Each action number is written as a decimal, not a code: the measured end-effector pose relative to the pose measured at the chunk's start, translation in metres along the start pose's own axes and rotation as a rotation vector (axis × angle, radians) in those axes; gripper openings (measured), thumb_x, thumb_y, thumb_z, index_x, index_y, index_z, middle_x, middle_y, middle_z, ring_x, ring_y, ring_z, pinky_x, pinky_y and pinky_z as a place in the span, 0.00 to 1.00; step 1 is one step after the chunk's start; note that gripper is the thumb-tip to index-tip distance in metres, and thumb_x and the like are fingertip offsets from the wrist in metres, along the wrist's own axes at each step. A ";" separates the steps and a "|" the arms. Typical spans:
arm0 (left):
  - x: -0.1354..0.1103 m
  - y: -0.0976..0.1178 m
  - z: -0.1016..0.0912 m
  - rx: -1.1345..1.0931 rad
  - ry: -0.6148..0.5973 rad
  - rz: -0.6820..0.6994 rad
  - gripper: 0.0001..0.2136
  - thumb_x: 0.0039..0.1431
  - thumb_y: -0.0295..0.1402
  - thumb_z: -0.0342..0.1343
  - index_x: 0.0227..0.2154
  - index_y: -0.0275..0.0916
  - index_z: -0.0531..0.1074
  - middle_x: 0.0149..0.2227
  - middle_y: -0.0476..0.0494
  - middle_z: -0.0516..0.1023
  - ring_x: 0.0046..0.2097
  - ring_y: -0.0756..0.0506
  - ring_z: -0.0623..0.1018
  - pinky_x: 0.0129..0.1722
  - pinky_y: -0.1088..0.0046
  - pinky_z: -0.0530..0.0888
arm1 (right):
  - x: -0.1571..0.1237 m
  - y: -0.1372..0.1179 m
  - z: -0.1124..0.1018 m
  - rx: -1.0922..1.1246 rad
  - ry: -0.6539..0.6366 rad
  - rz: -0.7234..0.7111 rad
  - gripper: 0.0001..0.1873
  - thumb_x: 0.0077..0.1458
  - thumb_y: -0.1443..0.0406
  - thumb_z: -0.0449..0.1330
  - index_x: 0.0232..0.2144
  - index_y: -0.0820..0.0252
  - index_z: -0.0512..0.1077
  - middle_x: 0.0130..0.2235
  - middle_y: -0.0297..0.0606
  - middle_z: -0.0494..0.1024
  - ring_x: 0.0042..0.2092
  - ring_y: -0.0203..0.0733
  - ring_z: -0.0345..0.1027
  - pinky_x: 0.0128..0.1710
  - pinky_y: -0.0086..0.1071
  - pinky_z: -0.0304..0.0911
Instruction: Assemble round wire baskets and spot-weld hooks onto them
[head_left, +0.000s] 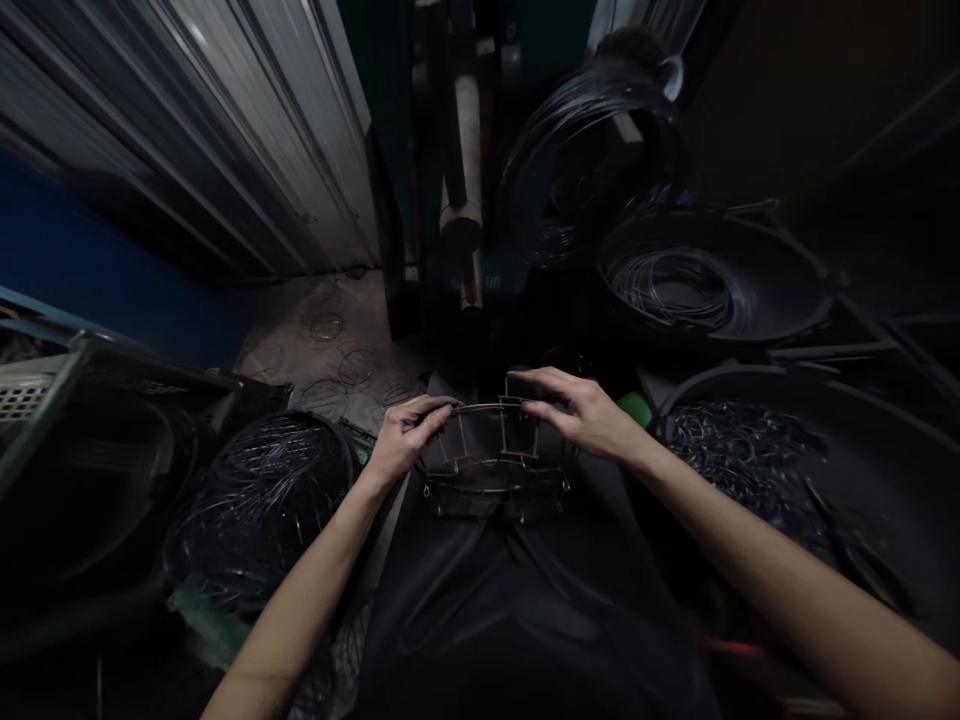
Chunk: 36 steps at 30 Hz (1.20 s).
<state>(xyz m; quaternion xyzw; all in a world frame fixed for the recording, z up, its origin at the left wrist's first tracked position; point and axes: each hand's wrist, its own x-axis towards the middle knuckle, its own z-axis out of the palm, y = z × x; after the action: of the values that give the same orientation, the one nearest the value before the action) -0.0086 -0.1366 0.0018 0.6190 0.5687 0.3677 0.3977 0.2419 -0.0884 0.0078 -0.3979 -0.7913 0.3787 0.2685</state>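
A round wire frame [491, 462] with hoops, upright wires and small loops at its lower edge rests over the dark apron [525, 600] on my lap. My left hand [409, 430] pinches the upper hoop at its left side, thumb against fingers. On the right side, my right hand [574, 405] holds the frame's upper edge near a bent wire piece that stands above the hoop. Whether that piece is loose or joined cannot be made out. Part of the frame's far side is lost in shadow.
Ahead stands a dark machine with a pale cylindrical arm [466, 150]. To the right are a tub of coiled wire [675, 285] and a basin of small wire pieces [742, 450] with pliers [862, 550]. At left, wire hoops [262, 490] lie heaped beside a crate [82, 370].
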 end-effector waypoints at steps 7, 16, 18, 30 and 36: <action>0.006 0.010 0.002 0.001 0.014 0.042 0.11 0.57 0.39 0.54 0.37 0.40 0.78 0.38 0.45 0.80 0.42 0.46 0.77 0.43 0.73 0.70 | -0.017 -0.005 0.010 -0.174 0.184 0.189 0.18 0.59 0.58 0.53 0.49 0.57 0.69 0.40 0.40 0.79 0.39 0.45 0.74 0.41 0.39 0.67; -0.001 -0.018 0.018 -0.047 -0.037 0.067 0.11 0.58 0.37 0.53 0.37 0.39 0.78 0.33 0.45 0.76 0.36 0.48 0.74 0.37 0.75 0.69 | -0.036 -0.001 0.015 -0.749 0.153 -0.098 0.15 0.63 0.63 0.47 0.30 0.59 0.71 0.26 0.36 0.74 0.30 0.40 0.67 0.49 0.39 0.53; -0.007 -0.025 0.022 -0.047 -0.032 0.065 0.12 0.58 0.37 0.53 0.38 0.40 0.78 0.31 0.46 0.76 0.34 0.48 0.73 0.35 0.75 0.68 | -0.037 0.001 0.016 -0.755 0.149 -0.105 0.15 0.63 0.63 0.47 0.28 0.59 0.70 0.24 0.35 0.73 0.29 0.40 0.65 0.47 0.39 0.52; 0.000 -0.023 0.010 -0.105 -0.230 0.089 0.18 0.59 0.43 0.50 0.47 0.41 0.73 0.46 0.43 0.77 0.48 0.42 0.74 0.47 0.69 0.68 | -0.039 0.015 -0.002 -0.248 0.099 0.145 0.17 0.61 0.56 0.46 0.43 0.52 0.73 0.42 0.38 0.78 0.43 0.46 0.70 0.51 0.47 0.54; 0.006 -0.049 0.009 -0.377 0.046 -0.087 0.13 0.55 0.44 0.56 0.28 0.39 0.75 0.28 0.48 0.77 0.29 0.50 0.73 0.28 0.76 0.67 | -0.069 0.045 -0.025 0.041 0.237 0.389 0.23 0.61 0.52 0.46 0.48 0.56 0.71 0.48 0.39 0.75 0.51 0.45 0.67 0.52 0.40 0.60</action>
<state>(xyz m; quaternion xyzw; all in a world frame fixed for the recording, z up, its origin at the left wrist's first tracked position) -0.0199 -0.1298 -0.0462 0.5000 0.5247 0.4642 0.5091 0.3167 -0.1185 -0.0226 -0.5793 -0.6546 0.3899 0.2895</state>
